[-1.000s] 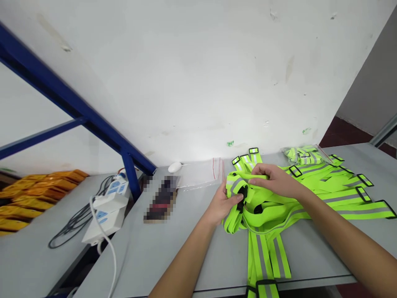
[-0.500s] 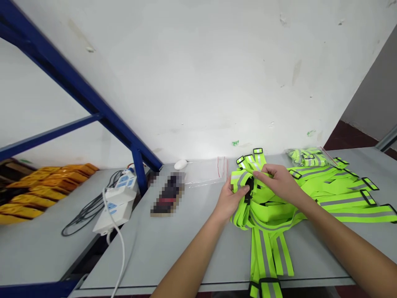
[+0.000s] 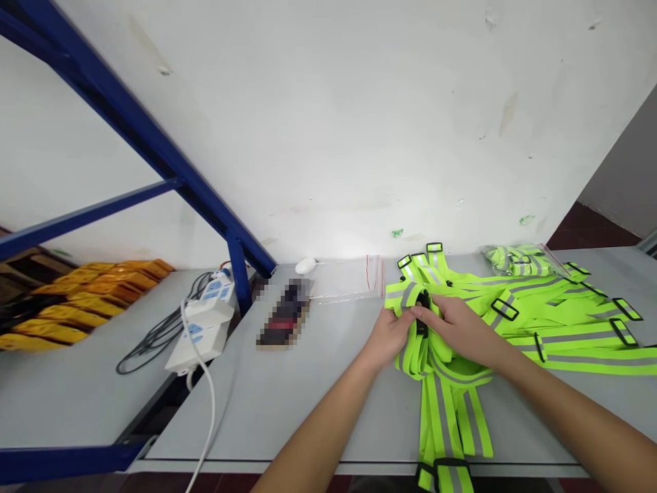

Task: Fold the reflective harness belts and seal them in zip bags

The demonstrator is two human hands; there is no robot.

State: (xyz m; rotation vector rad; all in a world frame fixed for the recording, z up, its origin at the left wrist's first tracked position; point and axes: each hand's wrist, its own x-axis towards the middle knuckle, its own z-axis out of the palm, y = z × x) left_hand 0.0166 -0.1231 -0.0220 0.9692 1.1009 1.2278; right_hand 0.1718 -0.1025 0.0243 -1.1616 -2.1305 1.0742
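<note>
My left hand [image 3: 389, 335] is closed round the left side of a gathered bundle of neon-green reflective straps [image 3: 410, 363], thumb on top near a black buckle [image 3: 422, 315]. From the right, my right hand [image 3: 460, 327] pinches the same bundle, its thumb meeting the left thumb by the buckle. What its other fingers do behind the strap is hidden. Strap ends with black slide buckles hang toward the table's front edge. More loose green straps [image 3: 575, 339] with grey reflective stripes spread out to the right.
Clear zip bags [image 3: 343, 279] lie by the wall beside a white mouse-shaped object [image 3: 306, 266]. A packed bag of straps [image 3: 521, 261] sits at back right. Left are a pixelated dark item [image 3: 284, 318], a white power strip [image 3: 200, 339], a blue frame post [image 3: 239, 270] and yellow packets [image 3: 76, 308].
My right hand has moved down and closer to the left thumb at the buckle. A strap end with a buckle shows right of the right wrist. The whole view has shifted slightly.
</note>
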